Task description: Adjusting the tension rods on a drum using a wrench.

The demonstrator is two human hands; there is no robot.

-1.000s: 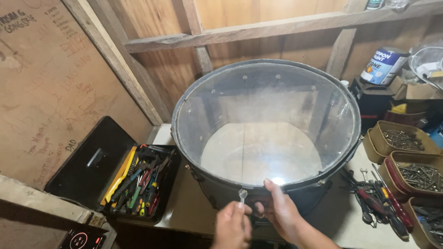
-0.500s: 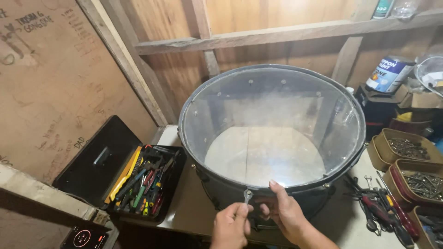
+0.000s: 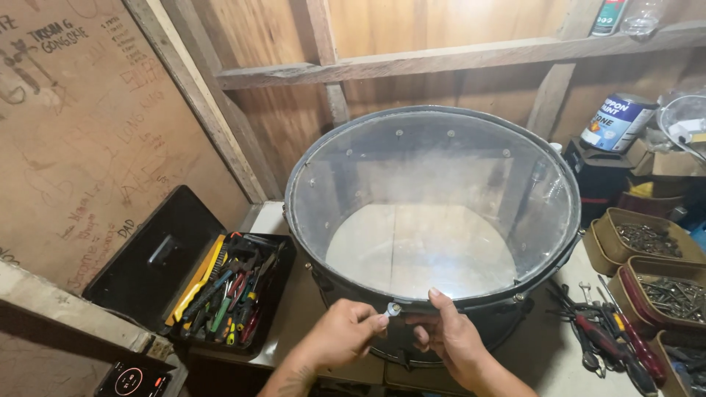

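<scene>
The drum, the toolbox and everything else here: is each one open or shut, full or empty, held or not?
Drum: clear head on, lying flat.
Left hand: closed on a small metal key at the drum's rim.
Right hand: thumb on the rim.
Toolbox: open, full of tools.
Trays: open, holding small metal parts.
Paint can: lid on.

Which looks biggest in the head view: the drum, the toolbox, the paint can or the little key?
1. Drum, by far the biggest.
2. Toolbox, open, left of it.
3. Paint can; it sits farther back, so it may look smaller than it is.
4. Key, tiny, pinched by the left hand at the rim beside the right hand.
</scene>
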